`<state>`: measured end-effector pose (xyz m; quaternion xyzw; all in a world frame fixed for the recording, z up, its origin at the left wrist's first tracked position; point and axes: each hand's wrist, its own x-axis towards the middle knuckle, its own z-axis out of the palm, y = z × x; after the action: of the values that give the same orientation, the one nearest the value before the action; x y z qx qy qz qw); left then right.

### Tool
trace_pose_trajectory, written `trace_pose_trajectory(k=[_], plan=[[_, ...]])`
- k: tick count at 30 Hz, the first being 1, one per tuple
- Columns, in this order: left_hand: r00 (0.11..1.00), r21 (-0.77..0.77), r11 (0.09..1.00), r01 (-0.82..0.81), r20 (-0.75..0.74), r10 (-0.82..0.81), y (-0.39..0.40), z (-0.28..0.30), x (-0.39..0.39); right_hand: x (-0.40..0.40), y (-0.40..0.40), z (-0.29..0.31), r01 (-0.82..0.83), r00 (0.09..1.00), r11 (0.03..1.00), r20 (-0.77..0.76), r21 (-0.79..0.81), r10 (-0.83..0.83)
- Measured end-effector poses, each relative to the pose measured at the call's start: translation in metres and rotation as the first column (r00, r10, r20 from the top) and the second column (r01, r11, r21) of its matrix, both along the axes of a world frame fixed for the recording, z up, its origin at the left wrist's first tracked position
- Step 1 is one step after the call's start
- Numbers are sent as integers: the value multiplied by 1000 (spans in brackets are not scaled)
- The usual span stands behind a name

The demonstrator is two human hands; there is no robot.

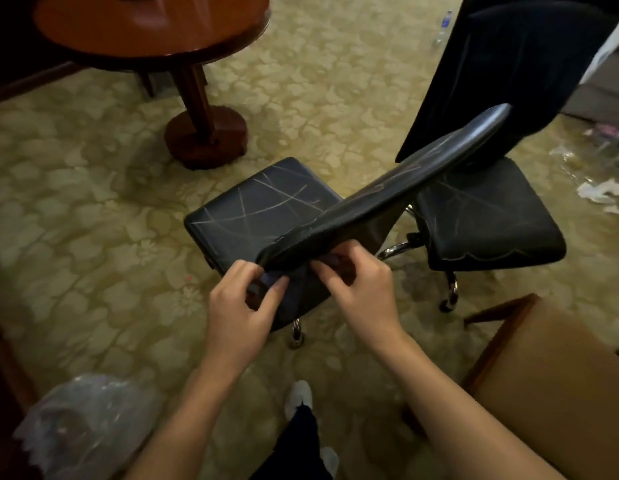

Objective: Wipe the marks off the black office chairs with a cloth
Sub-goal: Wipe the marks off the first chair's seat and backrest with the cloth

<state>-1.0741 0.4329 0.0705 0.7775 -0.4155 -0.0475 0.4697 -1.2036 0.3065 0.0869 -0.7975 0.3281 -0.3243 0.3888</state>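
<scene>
A dark cloth [266, 282] is being bunched against the near chair's backrest [387, 199], both hands, left hand [242, 306] and right hand [356, 285], pinching it with curled fingers, probably readying a wipe; chalky marks are crossing both seats [252, 206].

Overall light: dim and warm — a yellowish indoor cast over the patterned beige-gold carpet [93, 188].
Glare: a soft sheen on the round reddish-brown wooden desk [152, 22] top, and a pale streak along the upper edge of the glossy black leather chair back [405, 188].
Shadows: soft and faint; the top-left and bottom-left corners fall to near black.
Sharpness: slightly soft throughout; the crumpled clear plastic bag [86, 420] at lower left and the litter at far right are blurred.
Distortion: wide-angle bending — both forearms splay outward toward the bottom edge.
Contrast: pale scratch-like marks on the black padded seat [252, 209] read clearly.
</scene>
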Motion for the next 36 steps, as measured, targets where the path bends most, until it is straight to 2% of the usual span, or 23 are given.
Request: trace_pose_trajectory(k=[7, 10, 12, 15, 19, 24, 29, 33, 36], plan=[[993, -62, 991, -122, -14, 121, -34, -1, -46, -27, -52, -4, -148, 989, 987, -2, -56, 148], [976, -85, 972, -219, -21, 218, -47, -9, -67, -34, -73, -12, -241, 970, 970, 5, -30, 241], [947, -154, 934, -322, -43, 319, -59, -17, -80, -37, -88, -18, -288, 957, 957, 32, -36, 290], [860, -238, 835, -496, 0, 511, -83, -26, -99, -38, -110, -25, -361, 923, 930, 117, -63, 366], [745, -257, 726, -638, 36, 666, -115, -28, -129, -48, -139, -29, -470, 854, 878, 203, -89, 478], [727, -265, 709, -654, 41, 685, -127, -28, -138, -49, -153, -31, -451, 868, 889, 193, -86, 458], [676, -321, 642, -696, 9, 737, -146, -30, -157, -58, -172, -35, -483, 851, 868, 172, -117, 497], [650, -396, 601, -694, 13, 760, -159, -39, -152, -51, -186, -39, -506, 809, 845, 247, -172, 534], [582, -443, 547, -710, 67, 811, -170, -47, -151, -50, -191, -43, -501, 776, 839, 321, -213, 544]])
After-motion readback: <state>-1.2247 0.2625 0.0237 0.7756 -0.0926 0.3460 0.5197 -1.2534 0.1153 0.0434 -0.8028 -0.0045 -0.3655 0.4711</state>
